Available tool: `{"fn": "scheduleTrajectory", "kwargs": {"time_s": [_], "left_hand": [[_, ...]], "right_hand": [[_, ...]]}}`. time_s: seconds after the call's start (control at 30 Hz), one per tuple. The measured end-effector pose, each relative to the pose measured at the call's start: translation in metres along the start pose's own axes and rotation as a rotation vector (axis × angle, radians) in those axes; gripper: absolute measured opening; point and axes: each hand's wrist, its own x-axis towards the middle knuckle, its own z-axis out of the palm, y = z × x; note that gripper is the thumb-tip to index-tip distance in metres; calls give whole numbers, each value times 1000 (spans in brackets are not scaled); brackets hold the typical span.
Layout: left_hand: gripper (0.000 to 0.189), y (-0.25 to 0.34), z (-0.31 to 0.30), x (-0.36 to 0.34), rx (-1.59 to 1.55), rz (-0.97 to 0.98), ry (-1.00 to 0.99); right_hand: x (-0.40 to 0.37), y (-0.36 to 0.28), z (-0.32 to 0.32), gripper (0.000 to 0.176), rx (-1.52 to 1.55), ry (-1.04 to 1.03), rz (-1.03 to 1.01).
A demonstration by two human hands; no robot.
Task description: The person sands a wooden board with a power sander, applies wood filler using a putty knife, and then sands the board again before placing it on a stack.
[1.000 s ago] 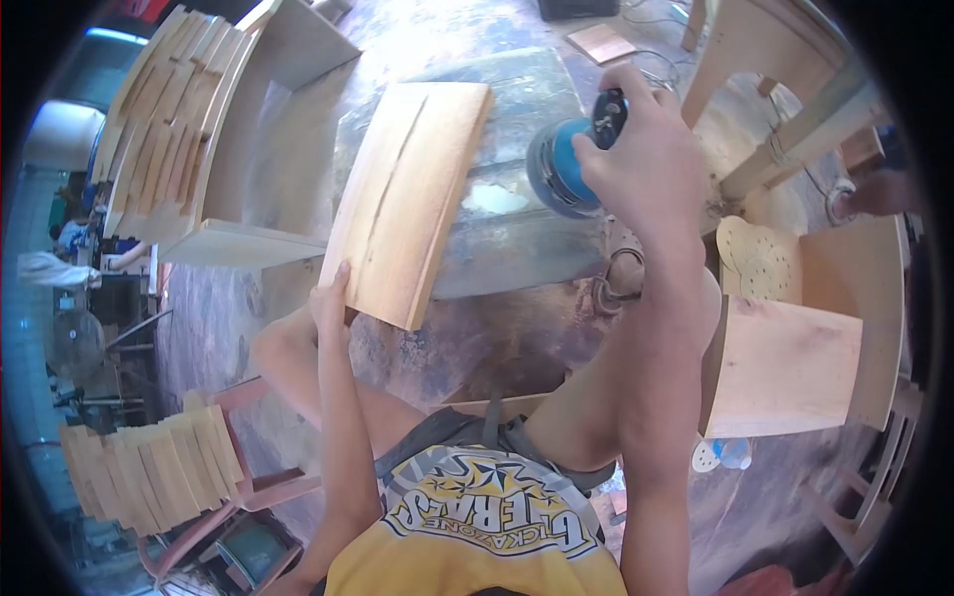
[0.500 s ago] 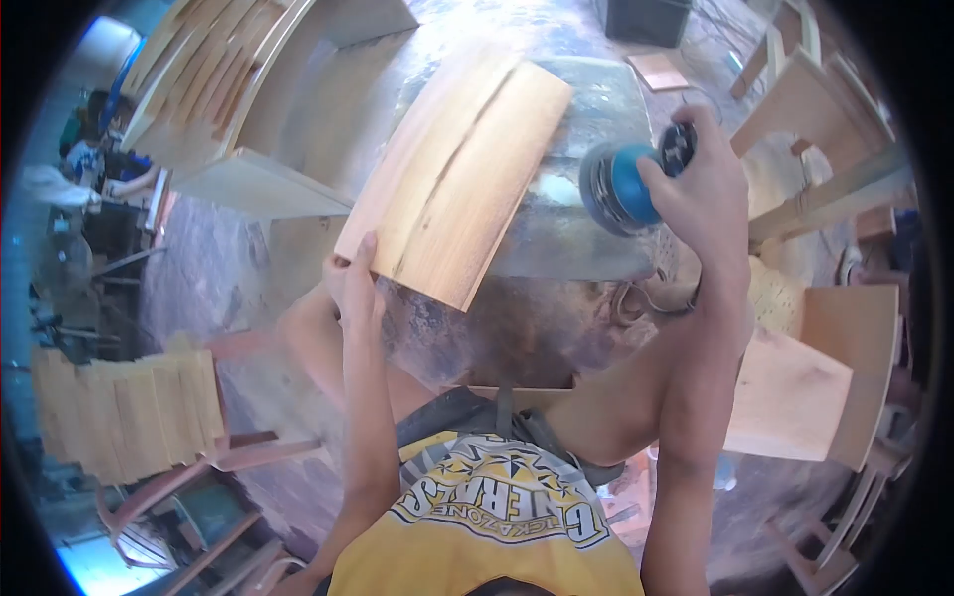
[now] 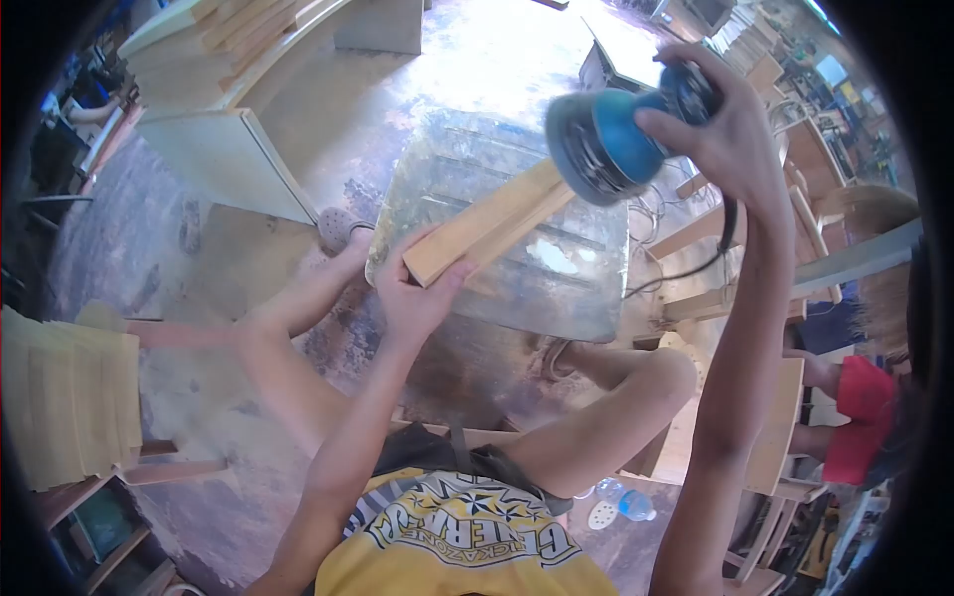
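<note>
Head view: the left hand (image 3: pixel 412 298) is closed around the near end of a light-brown, long wooden board (image 3: pixel 487 223), with the thumb along its right side, holding the piece at an angle over a gray, worn rectangular slab (image 3: pixel 586 313). The right hand (image 3: pixel 735 139) grips the black upper part of a blue, round-bodied power sander (image 3: pixel 618 139), from which a black flexible cord (image 3: pixel 728 233) hangs. The sander's disc end overlaps the board's far end in view; contact between these 2 items cannot be determined.
</note>
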Motion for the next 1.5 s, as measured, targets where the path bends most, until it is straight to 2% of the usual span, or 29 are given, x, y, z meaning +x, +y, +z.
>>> {"fn": "scheduleTrajectory", "kwargs": {"time_s": [0.07, 0.1, 0.17, 0.2, 0.23, 0.3, 0.43, 0.5, 0.53, 0.63, 0.67, 0.8, 0.9, 0.97, 1.0, 1.07, 1.13, 1.2, 1.23, 1.3, 1.33, 1.4, 1.47, 1.5], "left_hand": [[49, 1, 0, 5, -15, -93, 0], [49, 1, 0, 7, -23, -100, 14], [47, 0, -3, 5, 2, 7, -50], [47, 0, -7, 3, 1, -17, -46], [46, 2, -10, 2, 36, -77, -40], [46, 0, -7, 12, 39, -126, -1], [47, -5, -2, 7, -116, -14, 12], [49, -2, -4, 7, -105, 0, -19], [48, -1, -5, 7, -75, -22, -22], [45, -5, -5, 8, -55, -2, -11], [42, -6, -5, 8, -60, 36, -7], [34, -5, -9, 7, -30, 12, -60], [29, -1, -9, 13, -25, 62, -37], [28, 2, -10, 17, -27, 199, -17], [28, 6, -9, 18, -26, 199, -16], [28, 12, -9, 16, -102, -14, -30], [28, 11, -11, 15, -101, -29, -50], [29, 7, -12, 15, -94, -41, -68], [30, 1, -12, 15, -140, 21, -68], [31, 0, -12, 16, -180, 75, -68], [32, 5, -13, 17, -124, 47, -74], [33, 7, -14, 16, -67, 25, -82], [34, 4, -15, 15, -121, -118, -130], [34, 5, -14, 17, -119, -116, -127]], "right_hand": [[29, -12, 19, 52, 117, -187, -58], [39, -26, 25, 52, 112, -201, -65], [53, -54, 41, 50, 57, -413, -124], [57, -52, 56, 56, 58, -434, -272], [55, -59, 71, 49, -33, -477, -241], [57, -55, 81, 51, -187, -434, -360], [46, -67, 86, 49, -198, -431, -343], [42, -78, 89, 46, -144, -340, -443], [40, -97, 82, 44, -155, -432, -222], [26, -143, 79, 42, -199, -361, -313], [22, -152, 81, 42, -176, -353, -261], [20, -165, 83, 41, -114, -401, -310], [17, -172, 86, 38, -98, -354, -368], [21, -171, 87, 36, -32, -472, -384], [21, -174, 86, 36, -32, -472, -385], [19, -186, 86, 36, -118, -428, -339], [18, -186, 86, 36, -160, -404, -316], [19, -181, 85, 34, -55, -416, -369], [20, -185, 84, 34, -50, -414, -372], [16, -200, 79, 32, -40, -442, -230], [18, -189, 88, 32, -32, -446, -223], [27, -168, 110, 32, -64, -343, -355], [20, -171, 96, 32, -91, -359, -350], [16, -176, 89, 32, -120, -375, -344]]}}
